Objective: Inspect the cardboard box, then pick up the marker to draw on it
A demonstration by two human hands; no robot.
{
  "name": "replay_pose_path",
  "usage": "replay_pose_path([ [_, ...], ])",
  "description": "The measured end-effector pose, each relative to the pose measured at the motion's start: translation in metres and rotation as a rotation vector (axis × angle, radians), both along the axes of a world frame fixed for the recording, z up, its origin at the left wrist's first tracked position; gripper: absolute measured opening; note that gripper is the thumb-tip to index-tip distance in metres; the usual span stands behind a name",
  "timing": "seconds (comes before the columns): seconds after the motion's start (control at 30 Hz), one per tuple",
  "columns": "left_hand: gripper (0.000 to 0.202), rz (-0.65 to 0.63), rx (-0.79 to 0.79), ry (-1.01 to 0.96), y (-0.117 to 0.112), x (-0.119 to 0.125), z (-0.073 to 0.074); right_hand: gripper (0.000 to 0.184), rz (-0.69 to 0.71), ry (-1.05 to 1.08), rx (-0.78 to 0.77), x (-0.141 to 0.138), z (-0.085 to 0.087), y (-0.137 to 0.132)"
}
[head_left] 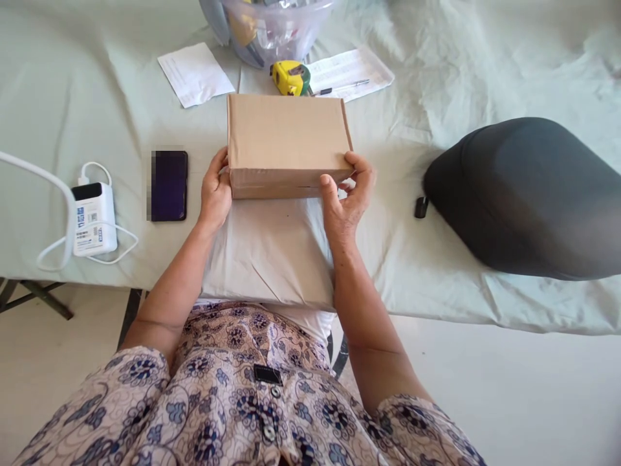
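Note:
Between my two hands is a closed brown cardboard box (288, 133), its top and near side facing me. My left hand (216, 192) grips the box at its left side, with some fingers hidden behind or under it. On the other side, my right hand (348, 197) holds the near right corner, thumb against the front face and fingers at the right edge. Whether the box rests on the cloth or is lifted slightly, I cannot tell. Just beyond it lies a yellow and green tape measure (290, 77).
Left of the box are a dark phone (169, 186) and a white power bank (94, 220) with cables. Behind stand a clear plastic tub (279, 32), papers (195, 74) and a pen (342, 87). A large black rounded object (528, 197) and small black piece (421, 207) lie right.

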State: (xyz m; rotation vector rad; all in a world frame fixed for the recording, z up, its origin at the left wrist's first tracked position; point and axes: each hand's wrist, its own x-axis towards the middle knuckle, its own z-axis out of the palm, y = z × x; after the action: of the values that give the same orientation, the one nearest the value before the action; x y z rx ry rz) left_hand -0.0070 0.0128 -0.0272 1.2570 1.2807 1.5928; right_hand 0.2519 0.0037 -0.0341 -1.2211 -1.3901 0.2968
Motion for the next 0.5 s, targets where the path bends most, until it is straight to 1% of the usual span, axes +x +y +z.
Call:
replay_pose_path([
  [0.07, 0.078, -0.004, 0.004, 0.082, -0.001, 0.000, 0.004, 0.058, -0.012, -0.025, 0.013, -0.002, 0.004, -0.004],
  [0.13, 0.087, -0.038, -0.001, 0.109, -0.005, -0.001, 0.009, 0.058, -0.015, -0.065, 0.019, -0.004, 0.008, -0.007],
  [0.23, 0.096, -0.061, 0.048, 0.173, -0.012, 0.002, 0.012, 0.062, -0.020, -0.125, 0.027, -0.007, 0.010, -0.011],
  [0.4, 0.119, 0.007, 0.077, 0.322, -0.024, 0.016, 0.005, 0.077, -0.069, -0.200, 0.045, -0.011, -0.004, -0.010],
  [0.5, 0.128, 0.063, 0.108, 0.367, -0.029, 0.026, 0.003, 0.080, -0.083, -0.212, 0.050, -0.015, -0.011, -0.009],
])
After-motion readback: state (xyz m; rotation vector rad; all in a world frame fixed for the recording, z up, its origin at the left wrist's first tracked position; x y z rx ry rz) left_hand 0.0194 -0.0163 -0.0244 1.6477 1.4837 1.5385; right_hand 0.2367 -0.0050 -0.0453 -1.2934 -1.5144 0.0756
